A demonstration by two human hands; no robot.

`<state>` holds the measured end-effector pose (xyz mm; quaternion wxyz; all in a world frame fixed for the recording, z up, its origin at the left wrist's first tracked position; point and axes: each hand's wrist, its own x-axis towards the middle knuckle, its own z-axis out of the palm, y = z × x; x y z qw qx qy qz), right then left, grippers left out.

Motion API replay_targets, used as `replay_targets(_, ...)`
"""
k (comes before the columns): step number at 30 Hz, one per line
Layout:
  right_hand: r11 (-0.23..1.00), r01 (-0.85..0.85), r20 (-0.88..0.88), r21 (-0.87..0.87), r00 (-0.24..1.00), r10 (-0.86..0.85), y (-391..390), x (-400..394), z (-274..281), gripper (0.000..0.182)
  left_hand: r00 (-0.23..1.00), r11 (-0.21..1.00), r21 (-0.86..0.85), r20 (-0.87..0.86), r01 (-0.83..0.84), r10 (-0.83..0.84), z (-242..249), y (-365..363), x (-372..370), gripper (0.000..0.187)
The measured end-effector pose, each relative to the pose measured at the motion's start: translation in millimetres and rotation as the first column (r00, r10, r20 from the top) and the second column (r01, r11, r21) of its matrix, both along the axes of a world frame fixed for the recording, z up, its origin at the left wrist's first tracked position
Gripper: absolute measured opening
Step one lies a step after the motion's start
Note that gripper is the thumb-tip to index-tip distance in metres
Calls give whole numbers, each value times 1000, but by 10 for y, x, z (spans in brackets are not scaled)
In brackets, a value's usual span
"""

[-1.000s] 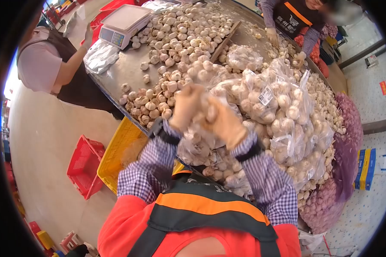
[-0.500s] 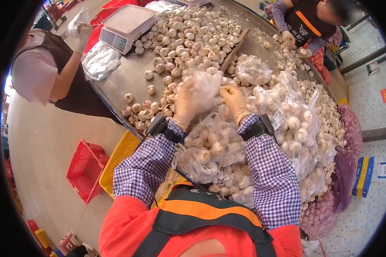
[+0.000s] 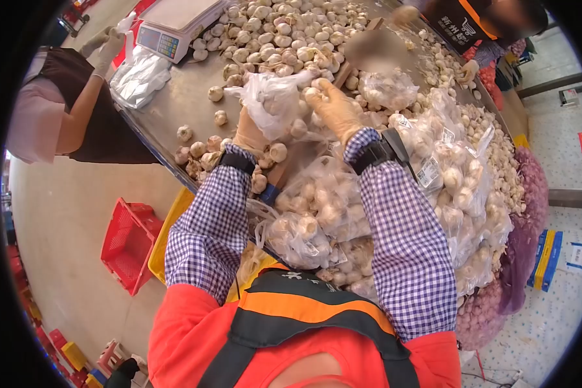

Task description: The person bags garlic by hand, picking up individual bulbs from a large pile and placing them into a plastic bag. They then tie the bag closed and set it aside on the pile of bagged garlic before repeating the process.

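Observation:
My left hand (image 3: 248, 134), in a pale glove, is closed on a thin clear plastic bag (image 3: 273, 103), which hangs bunched over its fingers. To its right my right hand (image 3: 333, 108) is gloved too, with its fingers closed round a garlic bulb (image 3: 315, 84) near the bag's edge. A heap of loose garlic (image 3: 284, 42) lies beyond both hands on the metal table (image 3: 168, 116). Filled bags of garlic (image 3: 323, 194) are piled below my hands, and more filled bags (image 3: 456, 187) lie beside my right forearm.
A scale (image 3: 174, 29) and white plastic bags (image 3: 139, 79) are at the table's left. Co-workers stand at the left (image 3: 64, 110) and far right (image 3: 456, 26). A red crate (image 3: 130, 246) is on the floor, a yellow crate (image 3: 174, 226) by the table's edge. A blurred shape covers some garlic.
My left hand has moved left with the bag, which now hangs fuller over it. My right hand has moved up and left and now holds a bulb. The left co-worker's hands have come together.

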<state>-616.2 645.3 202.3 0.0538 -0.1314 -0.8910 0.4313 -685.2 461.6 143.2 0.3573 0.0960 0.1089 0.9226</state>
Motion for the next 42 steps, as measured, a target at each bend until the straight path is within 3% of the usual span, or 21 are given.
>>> replay_targets(1, 981, -77, -14, 177, 997, 81, -38, -67, -56, 51, 998, 1000, -6, -67, -15, 14, -40, -54, -14, 39)
replay_targets(3, 968, -227, 55, 109, 973, 222, -181, -136, -12, 59, 980, 999, -14, -193, -51, 47, -136, -175, -8, 37)
replay_targets(5, 887, -48, 257, -460, 948, 185, -403, -100, 240, 40, 949, 996, -18, -306, -87, 77, -237, -295, 53, 35)
replay_targets(6, 992, -111, 87, -65, 989, 117, -236, -365, -399, 30, 931, 995, -23, -355, -101, 87, -292, -361, 118, 34)
replay_targets(9, 994, -54, -137, -91, 990, 41, -356, -134, 279, 24, 990, 991, -18, -32, 136, -137, -270, -455, -1, 35)
replay_targets(11, 999, -9, -167, 34, 986, 15, -389, -85, 475, 23, 992, 964, -236, 66, 122, -109, -320, -467, 30, 38)
replay_targets(13, 985, 18, -203, 170, 979, 17, -366, -115, 600, 24, 986, 720, -673, -122, -169, 117, 105, -421, 272, 40)
replay_targets(15, 805, -152, -129, 573, 953, 272, -328, -129, 639, 25, 961, 662, -698, -170, -275, 219, 471, -352, 578, 38)
replay_targets(16, 715, -304, 166, 630, 952, 259, -309, -68, 777, 27, 908, 523, -744, -311, -416, 279, 553, -336, 685, 35)
replay_targets(17, 720, -291, 161, 630, 956, 245, -230, -17, 785, 27, 831, 372, -746, -456, -552, 320, 655, -310, 793, 32)
replay_targets(19, 822, -65, -211, 566, 952, 221, -34, 89, 795, 25, 840, 376, -754, -516, -539, 169, 1005, -329, 1270, 31)
replay_targets(21, 899, 70, -517, 433, 836, 184, 104, 446, 1023, 23, 592, 443, -637, -764, -631, -256, 755, -485, 1673, 39)
replay_targets(23, 943, -26, -431, 331, 885, 175, 144, 1105, 1446, 17, 250, 256, -700, -534, -667, -808, 777, -615, 1952, 64)
replay_targets(26, 811, -176, -89, 558, 959, 270, 172, 2179, 1693, 14, 90, 237, -620, -448, -748, -890, 442, -695, 2145, 56)
replay_targets(28, 782, -187, 6, 595, 974, 229, 243, 2779, 1607, 13, 393, 240, -829, -468, -505, -792, 384, -714, 2035, 46)
replay_targets(32, 837, 404, -3, 368, 901, -434, 667, 3502, 1913, 15, 233, 288, -830, -436, -478, -869, 538, -739, 1896, 36)
replay_targets(33, 784, 564, 53, 259, 803, -594, 779, 3637, 2011, 16, 383, 311, -893, -425, -326, -820, 592, -741, 1899, 29)
replay_targets(37, 657, 387, -64, 647, 886, -459, 1052, 4017, 1731, 22, 729, 482, -873, -280, 77, -624, 816, -592, 1996, 25)
replay_targets(39, 338, 129, 4, 932, 931, -366, 826, 3983, 1588, 43, 845, 501, -849, -139, 167, -517, 835, -533, 2012, 30)
replay_targets(40, 340, 133, -3, 931, 934, -358, 665, 3881, 1641, 43, 886, 571, -766, -4, 295, -463, 770, -547, 1988, 32)
replay_targets(42, 590, 227, -150, 775, 973, -177, 235, 3647, 1793, 59, 879, 662, -599, 165, 450, -448, 575, -646, 1939, 37)
